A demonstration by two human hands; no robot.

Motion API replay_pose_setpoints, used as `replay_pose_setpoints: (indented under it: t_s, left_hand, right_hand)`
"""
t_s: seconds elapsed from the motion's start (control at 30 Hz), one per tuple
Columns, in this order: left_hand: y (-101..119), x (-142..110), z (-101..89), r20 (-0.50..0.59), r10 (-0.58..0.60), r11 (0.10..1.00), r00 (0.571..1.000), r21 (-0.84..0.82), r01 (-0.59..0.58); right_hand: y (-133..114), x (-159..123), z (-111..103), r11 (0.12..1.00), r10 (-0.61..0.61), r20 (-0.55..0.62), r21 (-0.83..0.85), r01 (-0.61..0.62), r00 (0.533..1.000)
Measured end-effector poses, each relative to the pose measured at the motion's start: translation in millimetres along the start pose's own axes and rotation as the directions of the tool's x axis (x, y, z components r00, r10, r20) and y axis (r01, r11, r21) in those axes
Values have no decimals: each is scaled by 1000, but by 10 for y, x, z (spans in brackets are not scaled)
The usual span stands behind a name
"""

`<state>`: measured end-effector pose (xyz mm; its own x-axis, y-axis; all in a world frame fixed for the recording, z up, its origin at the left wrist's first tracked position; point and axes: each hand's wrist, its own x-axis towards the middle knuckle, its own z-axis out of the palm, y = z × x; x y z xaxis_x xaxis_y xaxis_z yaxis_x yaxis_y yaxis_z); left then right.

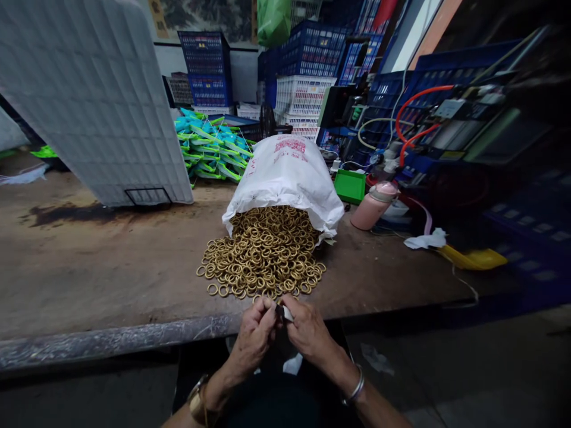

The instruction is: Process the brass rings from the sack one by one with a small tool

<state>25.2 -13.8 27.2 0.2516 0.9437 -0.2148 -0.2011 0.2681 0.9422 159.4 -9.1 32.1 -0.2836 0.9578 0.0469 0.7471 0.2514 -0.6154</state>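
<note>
Both my hands meet just in front of the table edge, their fingertips close together. My left hand [255,333] is closed in a pinch, and what it grips is mostly hidden. My right hand [312,336] is closed too, with a small white piece [288,313] showing at its thumb and finger. Between the fingertips sits a small dark bit [279,311], too small to name. Right beyond my fingers lies a heap of brass-coloured rings [267,255], spilling from the open mouth of a white woven sack [285,172] with red print.
A tall ribbed pale panel [102,107] stands on the wooden table [147,261] at left. Behind it lies a green and blue pile [212,145]. To the right are a pink bottle [372,208], a green tray [350,186] and a machine with red hoses [414,119]. Blue crates [205,56] stack behind.
</note>
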Motion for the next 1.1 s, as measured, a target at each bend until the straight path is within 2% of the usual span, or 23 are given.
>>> replay_pose_setpoints:
  t_s: [0.1,0.3,0.5,0.57,0.63,0.7,0.77,0.83,0.9,1.0,1.1]
  left_hand:
    - [-52,10,-27,3,42,999,999,13,-42]
    - [-58,-2,-45,7,47,997,999,54,-47]
    - [-37,-21,-80,42,78,994,996,70,-81]
    - [-2,-66,-79,60,75,994,995,75,-79]
    - [46,-129,-72,101,45,997,994,57,-51]
    - [96,-182,-71,153,-5,1000,988,-4,6]
    - [134,-195,-87,186,-61,990,981,-117,84]
    - [153,-161,-121,165,-98,959,981,-247,137]
    - [155,-106,-167,92,-124,928,988,-342,148]
    - [136,-45,-250,8,-145,887,989,-442,133]
    - [120,-31,-357,11,-167,837,986,-527,148]
  right_hand:
    - [-1,1,2,999,-4,-8,-42,4,1000]
    - [-16,21,5,998,16,-14,-56,-17,1000]
    - [-47,39,-1,999,9,87,36,-12,996]
    - [-12,45,-2,999,39,105,30,-43,994]
    - [83,53,-13,991,126,64,-54,-122,990]
    - [236,58,-42,960,237,-22,-151,-238,971]
    - [415,60,-80,941,271,-106,-178,-287,957]
    - [572,63,-107,918,305,-207,-196,-344,930]
    - [668,71,-108,910,302,-260,-207,-358,917]
    - [690,91,-66,918,257,-255,-236,-318,932]
    - [627,104,-17,893,254,-226,-320,-318,940]
